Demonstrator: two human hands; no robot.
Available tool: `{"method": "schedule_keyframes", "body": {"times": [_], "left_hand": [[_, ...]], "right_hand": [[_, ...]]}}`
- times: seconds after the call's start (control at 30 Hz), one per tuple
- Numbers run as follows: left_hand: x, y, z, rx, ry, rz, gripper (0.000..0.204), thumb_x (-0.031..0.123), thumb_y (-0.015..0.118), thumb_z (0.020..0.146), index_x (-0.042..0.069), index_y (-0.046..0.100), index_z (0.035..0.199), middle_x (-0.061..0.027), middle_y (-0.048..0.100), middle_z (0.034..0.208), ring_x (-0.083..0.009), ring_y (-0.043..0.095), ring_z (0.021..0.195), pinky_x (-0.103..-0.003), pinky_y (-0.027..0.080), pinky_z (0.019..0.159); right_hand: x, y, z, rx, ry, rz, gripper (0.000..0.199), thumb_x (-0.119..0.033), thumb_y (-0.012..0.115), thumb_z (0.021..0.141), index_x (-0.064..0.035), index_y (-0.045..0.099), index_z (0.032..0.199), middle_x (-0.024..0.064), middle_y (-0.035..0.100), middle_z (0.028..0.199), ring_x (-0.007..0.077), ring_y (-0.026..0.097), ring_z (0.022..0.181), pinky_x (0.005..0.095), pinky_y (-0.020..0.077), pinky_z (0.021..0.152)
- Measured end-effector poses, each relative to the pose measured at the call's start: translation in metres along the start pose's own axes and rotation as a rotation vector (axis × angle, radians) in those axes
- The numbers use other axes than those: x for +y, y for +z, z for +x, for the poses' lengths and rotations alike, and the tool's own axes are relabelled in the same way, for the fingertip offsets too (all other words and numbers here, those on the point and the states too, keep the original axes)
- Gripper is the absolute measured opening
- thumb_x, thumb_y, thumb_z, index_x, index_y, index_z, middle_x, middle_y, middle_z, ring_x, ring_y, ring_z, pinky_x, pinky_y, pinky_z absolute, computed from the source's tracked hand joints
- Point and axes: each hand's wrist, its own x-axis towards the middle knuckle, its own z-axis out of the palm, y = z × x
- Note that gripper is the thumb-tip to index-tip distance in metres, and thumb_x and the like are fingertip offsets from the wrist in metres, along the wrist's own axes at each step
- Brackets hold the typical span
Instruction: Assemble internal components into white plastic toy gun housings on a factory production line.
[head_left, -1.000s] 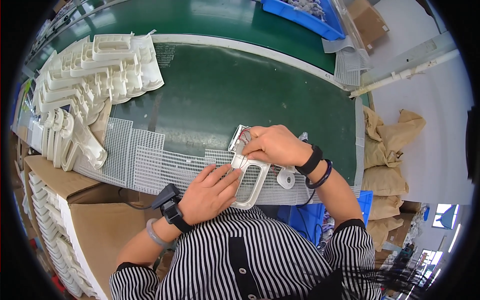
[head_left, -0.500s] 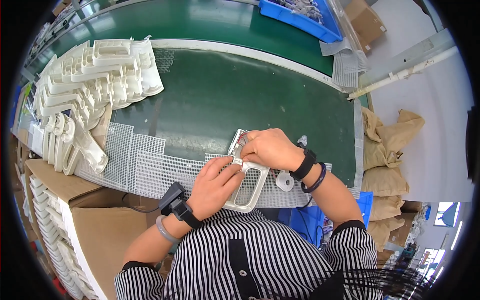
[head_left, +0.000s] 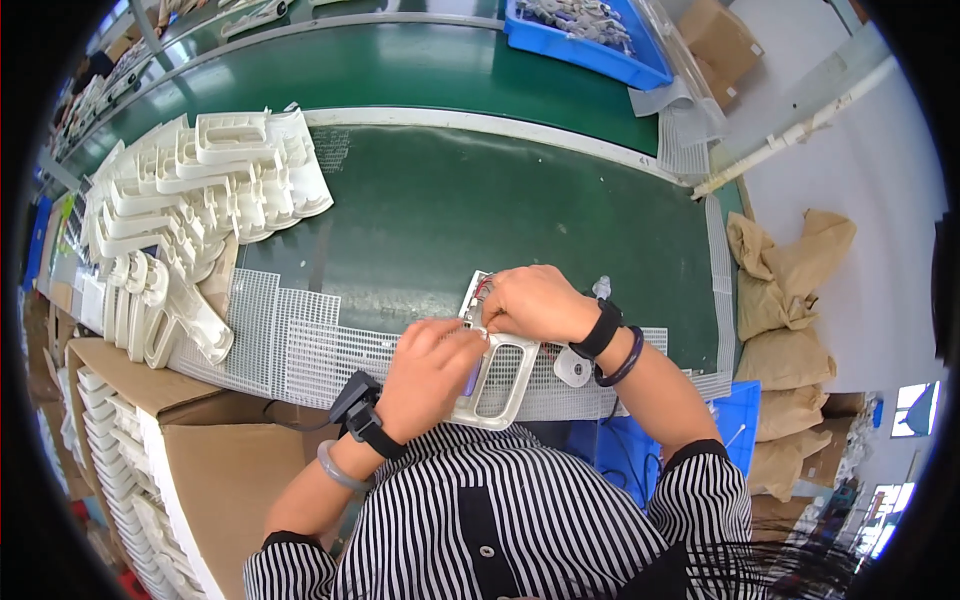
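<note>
A white plastic housing half [head_left: 520, 375] with a looped handle lies at the near edge of the bench, its narrow end pointing away from me. Red wires [head_left: 482, 288] show inside that narrow end. My left hand [head_left: 432, 368] is closed over the neck of the housing, fingers bent and pressed together. A purple piece [head_left: 470, 381] peeks out beneath it, along the handle's left side. Curled in a pinch, my right hand [head_left: 538, 303] works beside the wires. What either set of fingertips grips is hidden.
A round white part [head_left: 572, 367] and a small clear piece [head_left: 602, 287] lie by my right wrist. Stacked white housings [head_left: 215, 180] stand at the left, above a cardboard box [head_left: 235, 470] of more parts. A blue tray [head_left: 590, 55] sits far back; brown sacks [head_left: 785, 355] line the right.
My left hand has lifted from lying across the housing to a more curled pose, and a purple piece now shows under it. My right hand stays near the wires. The view has shifted slightly.
</note>
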Motion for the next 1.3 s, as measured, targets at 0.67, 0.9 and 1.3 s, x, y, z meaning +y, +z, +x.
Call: {"method": "schedule_keyframes", "body": {"times": [0.67, 0.9, 1.3], "left_hand": [[-0.035, -0.016, 0.068, -0.260, -0.363, -0.286, 0.028, 0.016, 0.054, 0.102, 0.004, 0.065, 0.125, -0.0152, 0.070, 0.122, -0.0366, 0.062, 0.116, -0.045, 0.048, 0.101], [-0.040, 0.001, 0.049, -0.065, -0.205, -0.071, 0.028, 0.021, 0.053, 0.104, 0.007, 0.067, 0.124, -0.0133, 0.070, 0.120, -0.0330, 0.060, 0.118, -0.046, 0.046, 0.103], [-0.055, -0.026, 0.040, -0.198, -0.342, -0.582, 0.047, 0.024, 0.052, 0.106, 0.006, 0.049, 0.150, -0.0199, 0.061, 0.137, -0.0314, 0.057, 0.128, -0.040, 0.044, 0.111]], "right_hand": [[0.009, 0.024, -0.003, 0.226, -0.052, -0.022, 0.005, -0.016, 0.075, 0.072, -0.0113, 0.073, 0.074, 0.0085, 0.073, 0.084, 0.0317, 0.072, 0.081, 0.0444, 0.0562, 0.066], [-0.004, 0.009, -0.012, 0.141, -0.037, -0.026, 0.005, -0.016, 0.072, 0.077, -0.0109, 0.073, 0.076, 0.0080, 0.070, 0.088, 0.0306, 0.071, 0.083, 0.0449, 0.0553, 0.071], [-0.009, 0.002, -0.057, 0.401, 0.015, 0.117, 0.018, -0.014, 0.071, 0.091, -0.0064, 0.075, 0.107, 0.0092, 0.067, 0.101, 0.0277, 0.065, 0.095, 0.0384, 0.0517, 0.083]]}}
